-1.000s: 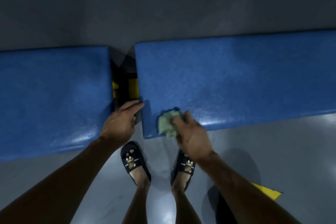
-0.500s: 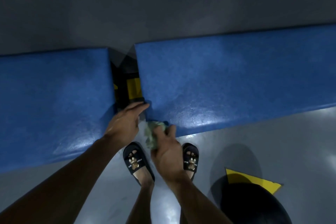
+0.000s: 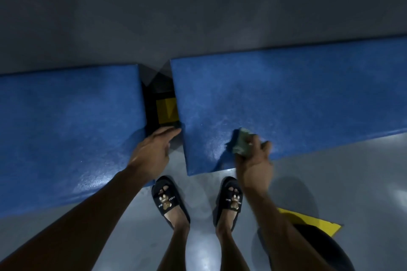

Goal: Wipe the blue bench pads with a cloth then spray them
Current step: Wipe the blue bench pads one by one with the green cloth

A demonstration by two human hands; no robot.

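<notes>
While slippers (image 3: 168, 199) flank the floor (image 3: 330, 171); black-yellow frame (image 3: 163, 108) splits pads.

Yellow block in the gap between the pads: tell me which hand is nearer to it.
Left. The left hand lies just below the yellow block, at the gap's mouth; the right hand grips the cloth farther right.
</notes>
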